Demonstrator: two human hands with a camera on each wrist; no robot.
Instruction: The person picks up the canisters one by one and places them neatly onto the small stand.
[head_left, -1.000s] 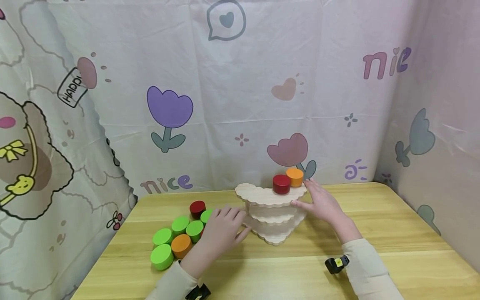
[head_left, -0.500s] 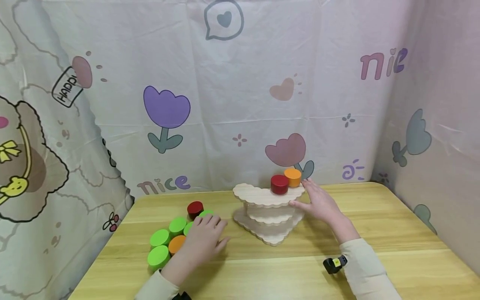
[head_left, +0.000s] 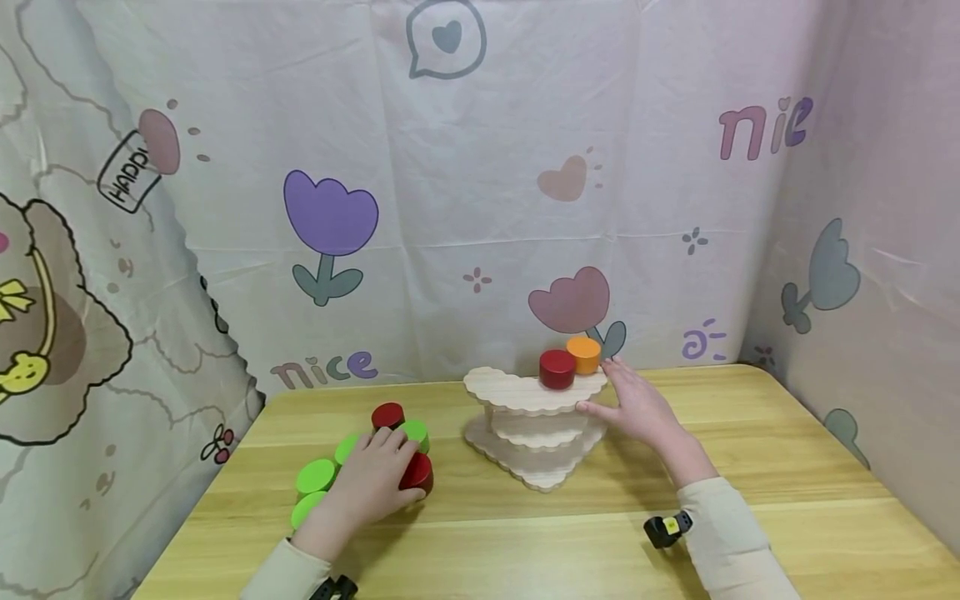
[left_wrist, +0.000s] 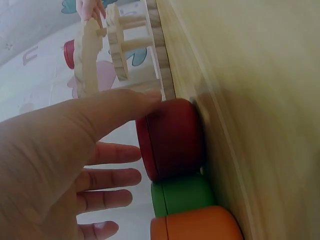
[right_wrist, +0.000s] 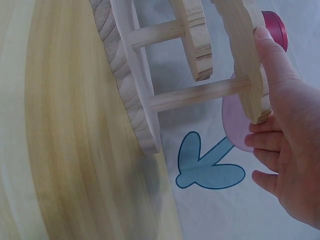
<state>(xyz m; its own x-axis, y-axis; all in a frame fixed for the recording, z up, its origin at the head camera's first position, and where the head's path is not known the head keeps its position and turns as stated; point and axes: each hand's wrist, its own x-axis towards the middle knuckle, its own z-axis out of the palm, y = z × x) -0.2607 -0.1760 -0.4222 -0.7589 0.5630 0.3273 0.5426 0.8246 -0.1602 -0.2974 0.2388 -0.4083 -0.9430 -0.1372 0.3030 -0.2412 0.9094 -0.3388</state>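
My left hand reaches over the round blocks on the left of the table. Its thumb touches a red cylinder block in the left wrist view, while the other fingers stretch out over it. A green block and an orange block stand beside the red one. On the right, my right hand holds the corner of a tiered wooden stand, thumb at the front edge and fingers round the side. A red block and an orange block sit on its top tier.
Several green blocks and a dark red block stand around the left hand, partly hidden by it. The light wood table ends at a printed cloth backdrop.
My left hand has moved left from beside the stand to the block group, uncovering a red block near its thumb. The right hand has stayed at the stand's corner.
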